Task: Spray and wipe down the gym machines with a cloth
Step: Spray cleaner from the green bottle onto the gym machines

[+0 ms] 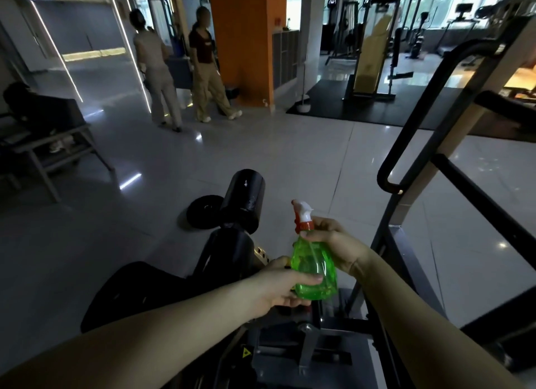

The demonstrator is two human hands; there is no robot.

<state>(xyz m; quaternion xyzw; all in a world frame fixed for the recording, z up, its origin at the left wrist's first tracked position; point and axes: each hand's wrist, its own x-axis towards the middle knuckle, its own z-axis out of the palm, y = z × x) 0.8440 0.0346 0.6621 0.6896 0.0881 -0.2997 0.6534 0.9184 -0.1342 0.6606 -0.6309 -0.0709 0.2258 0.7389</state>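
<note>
My right hand [333, 243] grips the neck of the translucent green plastic spray bottle [314, 268]. My left hand [282, 285] holds its base, above the black padded gym machine [229, 252], whose yellow warning sticker [246, 352] is illegible.

A single view is given, taken from a wide-angle camera worn on the head and aimed forward and down. The left grip [282, 285] and the right grip [333, 243], both closed round the spray bottle [314, 268], are seen close to the lens, low in the centre. Beyond the grips, the tiled floor [290, 156] and the far hall are taken in, curved at the edges.
</note>
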